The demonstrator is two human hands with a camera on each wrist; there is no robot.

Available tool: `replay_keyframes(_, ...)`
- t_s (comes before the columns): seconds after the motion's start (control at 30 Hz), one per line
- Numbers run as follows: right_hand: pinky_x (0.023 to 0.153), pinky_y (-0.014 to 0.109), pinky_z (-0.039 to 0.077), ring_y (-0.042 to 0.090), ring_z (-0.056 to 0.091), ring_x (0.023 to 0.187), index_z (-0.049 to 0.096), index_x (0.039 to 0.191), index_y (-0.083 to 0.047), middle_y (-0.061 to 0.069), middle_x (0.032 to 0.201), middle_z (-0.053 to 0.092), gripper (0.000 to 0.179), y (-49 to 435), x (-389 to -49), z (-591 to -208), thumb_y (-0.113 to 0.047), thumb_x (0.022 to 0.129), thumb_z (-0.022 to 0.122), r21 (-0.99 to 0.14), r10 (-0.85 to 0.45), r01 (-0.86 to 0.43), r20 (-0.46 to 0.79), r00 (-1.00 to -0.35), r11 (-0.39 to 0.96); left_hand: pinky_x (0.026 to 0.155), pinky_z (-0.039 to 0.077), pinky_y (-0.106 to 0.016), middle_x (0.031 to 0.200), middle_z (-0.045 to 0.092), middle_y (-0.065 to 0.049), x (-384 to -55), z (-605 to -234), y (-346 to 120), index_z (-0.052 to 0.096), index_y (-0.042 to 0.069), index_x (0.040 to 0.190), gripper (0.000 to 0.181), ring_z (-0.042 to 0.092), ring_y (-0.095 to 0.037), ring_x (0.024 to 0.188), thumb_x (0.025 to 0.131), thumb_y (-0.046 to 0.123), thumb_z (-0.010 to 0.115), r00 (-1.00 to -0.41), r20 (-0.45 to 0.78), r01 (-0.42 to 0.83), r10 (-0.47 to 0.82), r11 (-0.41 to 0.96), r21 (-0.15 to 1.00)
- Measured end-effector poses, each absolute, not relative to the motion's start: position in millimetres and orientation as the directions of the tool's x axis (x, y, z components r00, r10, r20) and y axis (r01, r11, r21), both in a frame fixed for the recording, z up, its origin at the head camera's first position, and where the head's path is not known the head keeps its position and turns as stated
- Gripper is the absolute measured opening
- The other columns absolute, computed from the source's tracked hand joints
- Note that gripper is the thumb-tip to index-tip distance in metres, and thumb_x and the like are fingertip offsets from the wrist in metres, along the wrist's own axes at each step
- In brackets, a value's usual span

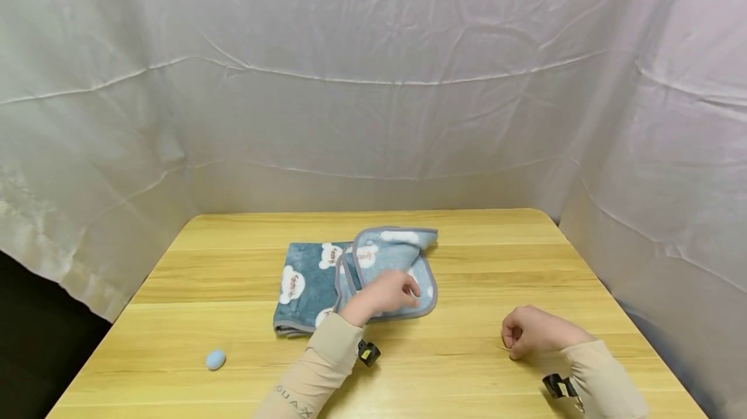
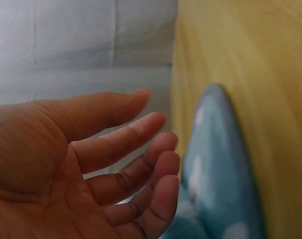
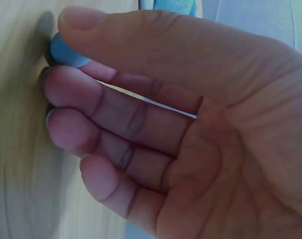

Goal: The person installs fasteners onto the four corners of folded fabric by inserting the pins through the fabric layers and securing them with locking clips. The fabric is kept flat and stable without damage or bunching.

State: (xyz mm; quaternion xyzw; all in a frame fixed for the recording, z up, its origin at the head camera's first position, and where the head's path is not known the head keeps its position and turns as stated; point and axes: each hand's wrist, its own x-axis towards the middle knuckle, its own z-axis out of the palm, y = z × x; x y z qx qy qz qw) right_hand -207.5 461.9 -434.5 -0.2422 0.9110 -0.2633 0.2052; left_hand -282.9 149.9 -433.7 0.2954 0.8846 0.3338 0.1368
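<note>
My left hand (image 1: 392, 292) is over the right part of a folded blue towel (image 1: 309, 292) with white cloud patches and grey edging. In the left wrist view its fingers (image 2: 163, 149) are loosely bent with nothing between them, beside the towel's rounded corner (image 2: 216, 159). The towel's lighter side shows where a flap is turned over. My right hand (image 1: 533, 331) is low over the table at the right, thumb and fingers curled together. A small blue rounded thing (image 3: 66, 52) shows at its fingertips, partly behind the thumb. From the head view, a thin pale sliver (image 1: 504, 347) sticks out there.
A light blue egg-shaped thing (image 1: 215, 359) lies on the wooden table (image 1: 175, 315), front left. Pale cloth curtains (image 1: 373, 127) enclose the table at the back and sides. Each wrist carries a small black camera (image 1: 368, 353).
</note>
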Motion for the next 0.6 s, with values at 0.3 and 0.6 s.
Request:
replay_keyframes(0.3, 0.059, 0.019, 0.038, -0.003, 0.044, 0.063, 0.062, 0.07, -0.01, -0.014, 0.067, 0.052, 0.015, 461, -207, -434, 0.0, 0.067, 0.072, -0.564, -0.551, -0.348, -0.238, -0.8, 0.749, 0.067, 0.045, -0.02, 0.084, 0.065, 0.005, -279, -453, 163, 0.07, 0.012, 0.088, 0.014, 0.051, -0.005, 0.07, 0.079, 0.016, 0.08, -0.799, -0.107, 0.446, 0.592, 0.703, 0.554)
replay_keyframes(0.6, 0.058, 0.02, 0.041, -0.001, 0.049, 0.062, 0.063, 0.069, -0.015, -0.011, 0.067, 0.059, 0.015, 460, -210, -433, -0.001, 0.069, 0.068, -0.537, -0.5, -0.335, -0.194, -0.844, 0.774, 0.072, 0.043, -0.021, 0.075, 0.057, 0.007, -277, -455, 174, 0.064, 0.015, 0.079, 0.016, 0.048, -0.008, 0.071, 0.079, 0.016, 0.08, -0.785, -0.108, 0.551, 0.61, 0.767, 0.33)
